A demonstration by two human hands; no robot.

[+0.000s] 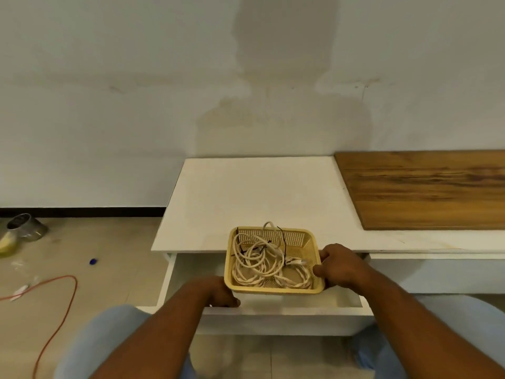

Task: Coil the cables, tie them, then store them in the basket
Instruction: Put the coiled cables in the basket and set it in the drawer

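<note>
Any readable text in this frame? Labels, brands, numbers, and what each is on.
No readable text anywhere.
basket: plain yellow mesh, no label visible.
cables: no print visible.
drawer, wooden board: bare surfaces.
metal tin on the floor: too small and blurred to tell whether it has a label.

Sparse home room, possibly mid fit-out. Stained white wall, black skirting, beige tiled floor. 1 low white cabinet with an open drawer, and 1 wood board on top. Orange cord, metal tin and scraps lie on the floor.
</note>
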